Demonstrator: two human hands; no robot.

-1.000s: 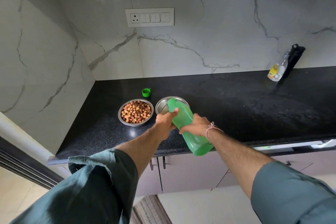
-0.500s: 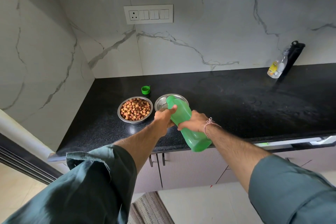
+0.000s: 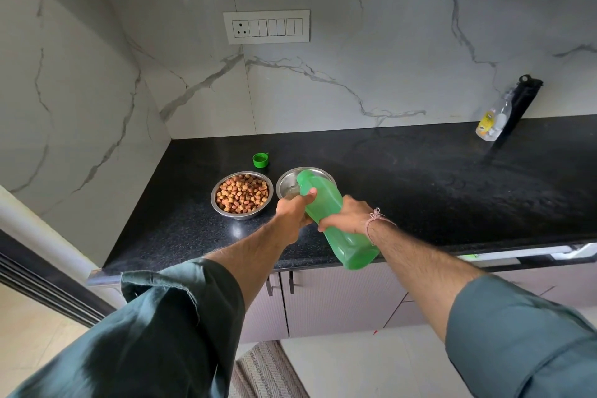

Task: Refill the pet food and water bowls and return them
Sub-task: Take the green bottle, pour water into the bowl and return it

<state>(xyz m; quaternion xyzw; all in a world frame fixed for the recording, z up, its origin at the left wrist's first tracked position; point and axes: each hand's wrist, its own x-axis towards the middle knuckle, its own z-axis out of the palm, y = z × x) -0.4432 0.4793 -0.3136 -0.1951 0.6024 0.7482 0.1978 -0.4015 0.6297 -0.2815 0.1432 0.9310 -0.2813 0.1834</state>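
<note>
Water bowl partly behind bottle

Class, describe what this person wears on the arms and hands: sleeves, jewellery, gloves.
Both sleeves, left sleeve and right sleeve, are dark teal cloth, pushed back off bare forearms. A thin knotted pink thread circles the right wrist. The left hand and right hand are ungloved.

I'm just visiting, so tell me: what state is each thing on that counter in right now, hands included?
water bowl: on the counter, some water seems to be inside.
green bottle: uncapped, tilted, mouth over the water bowl.
food bowl: full of kibble.
green cap: off, lying behind the bowls.
left hand: grips the green bottle's neck.
right hand: grips its body.
clear bottle: leaning at the wall.
</note>
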